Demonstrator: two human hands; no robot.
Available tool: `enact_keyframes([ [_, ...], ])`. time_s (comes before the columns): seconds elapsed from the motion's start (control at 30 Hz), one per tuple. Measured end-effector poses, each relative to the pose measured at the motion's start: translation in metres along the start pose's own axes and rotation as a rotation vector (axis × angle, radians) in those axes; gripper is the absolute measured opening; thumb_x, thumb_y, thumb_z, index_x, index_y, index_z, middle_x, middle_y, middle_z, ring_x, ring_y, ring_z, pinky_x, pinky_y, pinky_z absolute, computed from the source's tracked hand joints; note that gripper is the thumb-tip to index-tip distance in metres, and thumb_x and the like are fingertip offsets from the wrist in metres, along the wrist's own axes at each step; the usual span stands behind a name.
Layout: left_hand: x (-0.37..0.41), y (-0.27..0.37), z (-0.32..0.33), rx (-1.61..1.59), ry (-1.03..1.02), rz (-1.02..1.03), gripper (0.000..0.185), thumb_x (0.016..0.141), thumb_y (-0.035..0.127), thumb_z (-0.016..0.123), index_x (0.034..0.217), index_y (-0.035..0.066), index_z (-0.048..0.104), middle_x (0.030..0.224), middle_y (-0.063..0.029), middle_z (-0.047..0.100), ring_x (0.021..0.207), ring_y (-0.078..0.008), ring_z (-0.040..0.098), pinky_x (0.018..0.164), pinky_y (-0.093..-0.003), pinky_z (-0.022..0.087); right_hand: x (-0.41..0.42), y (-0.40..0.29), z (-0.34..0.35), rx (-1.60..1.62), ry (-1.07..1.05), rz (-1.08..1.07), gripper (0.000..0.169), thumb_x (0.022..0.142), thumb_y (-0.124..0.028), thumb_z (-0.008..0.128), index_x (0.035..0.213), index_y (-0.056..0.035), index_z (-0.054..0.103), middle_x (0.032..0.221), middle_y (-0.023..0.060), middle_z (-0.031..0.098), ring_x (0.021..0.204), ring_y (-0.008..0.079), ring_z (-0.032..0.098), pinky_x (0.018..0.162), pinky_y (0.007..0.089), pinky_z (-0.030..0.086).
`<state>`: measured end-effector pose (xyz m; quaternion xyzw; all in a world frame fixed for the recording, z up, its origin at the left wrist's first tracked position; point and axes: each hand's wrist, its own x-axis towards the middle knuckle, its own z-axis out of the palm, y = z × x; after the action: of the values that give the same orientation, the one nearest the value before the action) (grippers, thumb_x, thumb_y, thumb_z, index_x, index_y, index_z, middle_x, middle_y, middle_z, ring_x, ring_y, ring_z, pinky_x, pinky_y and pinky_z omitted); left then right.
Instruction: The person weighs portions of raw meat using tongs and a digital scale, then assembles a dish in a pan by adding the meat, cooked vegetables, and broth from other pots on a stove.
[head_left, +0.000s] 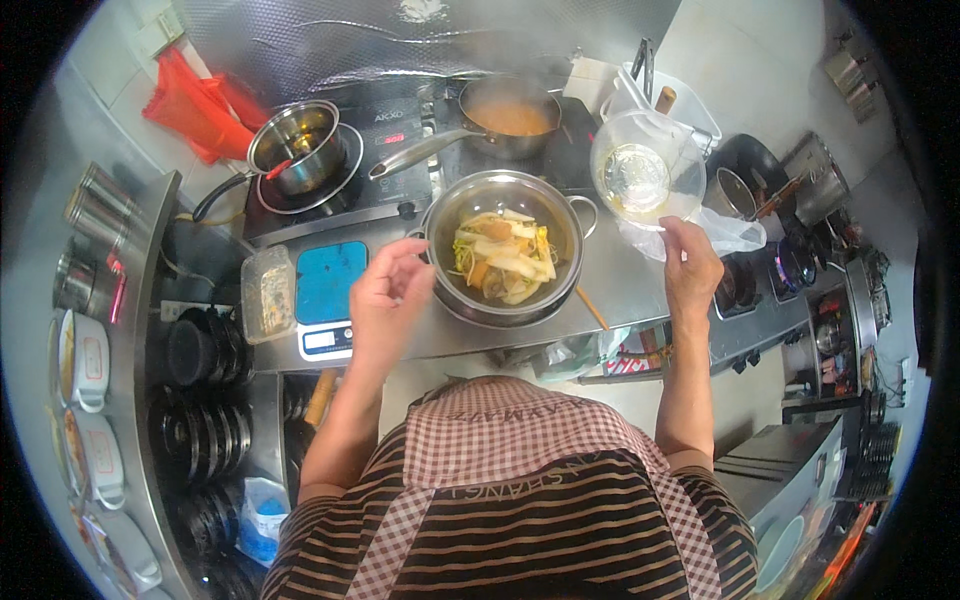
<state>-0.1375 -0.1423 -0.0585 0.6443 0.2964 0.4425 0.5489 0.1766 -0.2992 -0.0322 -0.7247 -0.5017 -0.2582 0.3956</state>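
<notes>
My right hand (691, 264) pinches the rim of a clear plastic bowl (637, 169), tilted so that its inside shows, with a little moisture at the bottom. A two-handled stainless steel pot (510, 315) stands in front of me on the counter. Inside it lie pale sliced vegetables (504, 255) with some orange-brown pieces and sprouts. My left hand (394, 289) hovers beside the pot's left rim, fingers curled and apart, slightly blurred, holding nothing. Below it is a kitchen scale with a blue top (330, 281). A shallow clear plastic container (268, 296) sits left of the scale.
Behind the pot, a steaming saucepan of orange-brown liquid (510, 118) sits on a cooktop, its handle (416, 152) pointing left and forward. An induction cooker (390, 169) carries another saucepan (296, 150). A chopstick (592, 307) lies right of the pot. A white plastic bin (686, 112) stands back right.
</notes>
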Motion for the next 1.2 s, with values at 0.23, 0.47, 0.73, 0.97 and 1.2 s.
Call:
enact_keyframes([
  [0.23,0.003,0.030,0.002,-0.356,-0.036,0.014,0.023,0.088,0.003,0.061,0.109,0.005,0.052,0.082,-0.0030,0.058,0.067,-0.0108,0.058,0.059,-0.0234,0.048,0.014,-0.093,0.025,0.241,-0.084,-0.353,0.023,0.071,0.005,0.069,0.090,-0.0074,0.068,0.085,0.0105,0.067,0.074,0.0257,0.066,0.063,0.0316,0.053],
  [0.47,-0.029,0.025,-0.057,-0.481,0.245,0.018,0.014,0.089,0.003,0.061,0.098,0.005,0.051,0.077,-0.0043,0.061,0.059,-0.0107,0.057,0.053,-0.0231,0.047,0.005,-0.164,0.064,0.554,-0.185,-0.593,0.027,0.066,0.005,0.069,0.089,-0.0086,0.070,0.087,0.0088,0.067,0.073,0.0233,0.067,0.063,0.0317,0.054],
  [0.73,-0.068,0.013,-0.099,-0.466,0.484,0.000,0.011,0.086,-0.001,0.061,0.092,0.004,0.054,0.074,-0.0038,0.061,0.060,-0.0105,0.058,0.055,-0.0250,0.053,-0.007,-0.218,0.085,0.668,-0.366,-0.663,0.025,0.069,0.006,0.067,0.091,-0.0072,0.070,0.089,0.0100,0.067,0.075,0.0258,0.066,0.065,0.0320,0.053],
  [0.97,-0.128,-0.004,-0.141,-0.281,0.793,0.026,0.012,0.086,-0.002,0.060,0.093,0.004,0.053,0.072,-0.0039,0.059,0.057,-0.0110,0.058,0.050,-0.0230,0.047,-0.039,-0.247,0.089,0.956,-0.786,-0.505,0.027,0.084,0.000,0.063,0.111,-0.0020,0.063,0.105,0.0145,0.066,0.079,0.0205,0.067,0.074,0.0299,0.052],
  [1.2,-0.312,-0.041,-0.146,-0.105,1.533,-0.028,0.012,0.085,0.002,0.063,0.093,0.002,0.054,0.068,-0.0027,0.058,0.051,-0.0110,0.054,0.048,-0.0229,0.044,-0.104,-0.261,0.102,1.226,-1.233,-0.735,0.020,0.082,-0.002,0.063,0.102,-0.0020,0.067,0.096,0.0146,0.067,0.086,0.0276,0.066,0.074,0.0317,0.052],
])
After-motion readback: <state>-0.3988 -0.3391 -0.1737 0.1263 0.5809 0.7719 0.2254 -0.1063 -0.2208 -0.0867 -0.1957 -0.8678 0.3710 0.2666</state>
